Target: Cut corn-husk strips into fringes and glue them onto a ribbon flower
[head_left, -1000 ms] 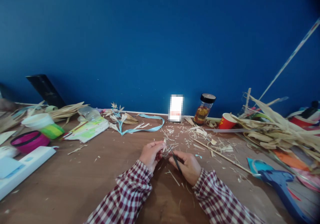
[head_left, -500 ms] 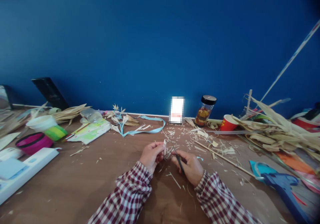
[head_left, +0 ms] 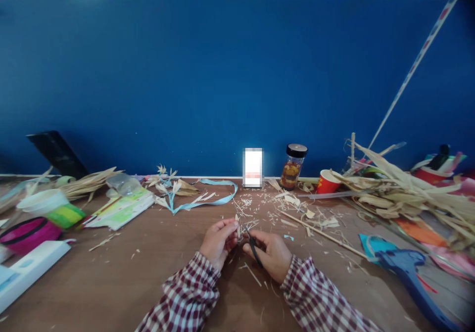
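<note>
In the head view my left hand [head_left: 220, 240] pinches a small pale strip of husk [head_left: 237, 223] upright between thumb and fingertips. My right hand [head_left: 272, 253] is closed around dark-handled scissors [head_left: 254, 249], whose tips point up and left towards the strip. A short gap lies between the two hands. Whether the blades touch the strip I cannot tell. Pale clippings [head_left: 243, 206] are scattered on the brown table [head_left: 148, 282] around and beyond my hands.
To the right are a blue glue gun [head_left: 406, 267], a thin stick [head_left: 322, 233], dried husks [head_left: 401, 193], a red cup [head_left: 328, 181] and a lidded jar [head_left: 292, 168]. A blue ribbon [head_left: 208, 203] lies behind my left hand. At far left sit a white power strip [head_left: 37, 267] and a magenta container [head_left: 31, 233].
The camera view has tilted up and turned slightly right, so everything sits lower and further left. The scissors are nearer the strip in my left hand. Both hands keep their hold.
</note>
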`<state>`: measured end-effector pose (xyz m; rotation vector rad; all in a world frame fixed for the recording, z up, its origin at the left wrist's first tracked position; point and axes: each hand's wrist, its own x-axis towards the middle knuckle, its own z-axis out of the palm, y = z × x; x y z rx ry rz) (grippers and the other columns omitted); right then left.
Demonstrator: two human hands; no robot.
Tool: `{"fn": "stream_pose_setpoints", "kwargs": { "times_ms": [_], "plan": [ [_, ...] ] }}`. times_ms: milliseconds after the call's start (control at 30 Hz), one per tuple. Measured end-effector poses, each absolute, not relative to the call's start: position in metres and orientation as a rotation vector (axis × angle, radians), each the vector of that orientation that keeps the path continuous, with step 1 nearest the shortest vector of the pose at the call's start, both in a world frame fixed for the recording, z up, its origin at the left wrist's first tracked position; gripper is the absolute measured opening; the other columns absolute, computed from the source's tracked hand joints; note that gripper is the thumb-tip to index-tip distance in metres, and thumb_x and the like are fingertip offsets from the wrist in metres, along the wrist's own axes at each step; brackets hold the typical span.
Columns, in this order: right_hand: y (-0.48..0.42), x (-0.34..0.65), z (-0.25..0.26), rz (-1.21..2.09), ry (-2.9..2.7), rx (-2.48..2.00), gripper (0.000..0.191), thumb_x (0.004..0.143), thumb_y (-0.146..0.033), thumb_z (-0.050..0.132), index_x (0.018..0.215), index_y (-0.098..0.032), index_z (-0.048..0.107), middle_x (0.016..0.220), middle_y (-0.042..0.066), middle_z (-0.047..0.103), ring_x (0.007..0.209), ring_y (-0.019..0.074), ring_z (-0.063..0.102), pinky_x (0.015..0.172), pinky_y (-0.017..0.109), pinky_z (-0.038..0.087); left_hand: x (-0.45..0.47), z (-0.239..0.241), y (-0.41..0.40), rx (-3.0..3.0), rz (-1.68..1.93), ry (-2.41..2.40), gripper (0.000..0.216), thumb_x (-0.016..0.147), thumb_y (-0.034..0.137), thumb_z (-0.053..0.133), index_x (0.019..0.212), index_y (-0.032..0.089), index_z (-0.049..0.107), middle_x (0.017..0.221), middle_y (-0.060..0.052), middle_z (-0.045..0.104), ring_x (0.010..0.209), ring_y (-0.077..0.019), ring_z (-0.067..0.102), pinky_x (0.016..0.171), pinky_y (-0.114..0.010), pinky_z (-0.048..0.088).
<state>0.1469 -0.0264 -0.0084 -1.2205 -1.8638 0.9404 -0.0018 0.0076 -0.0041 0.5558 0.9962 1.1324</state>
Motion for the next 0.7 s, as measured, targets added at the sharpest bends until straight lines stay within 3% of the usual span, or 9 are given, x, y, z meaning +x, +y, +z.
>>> {"fn": "stream_pose_setpoints", "kwargs": {
  "times_ms": [700],
  "plan": [
    [-0.025, 0.1462, -0.0114, 0.919, -1.87, -1.242, 0.025, 0.078, -0.036, 0.049, 0.089, -0.019, 0.064, 0.064, -0.001, 0.06, 0.06, 0.013, 0.052, 0.053, 0.019, 0.038, -0.0006, -0.0009, 0.0055, 0.599, 1.089, 1.038, 0.002, 0.07, 0.014, 0.06, 0.068, 0.015, 0.061, 0.051, 0.002, 0.054, 0.04, -0.0048, 0.047, 0.04, -0.013, 0.04]
  ]
}}
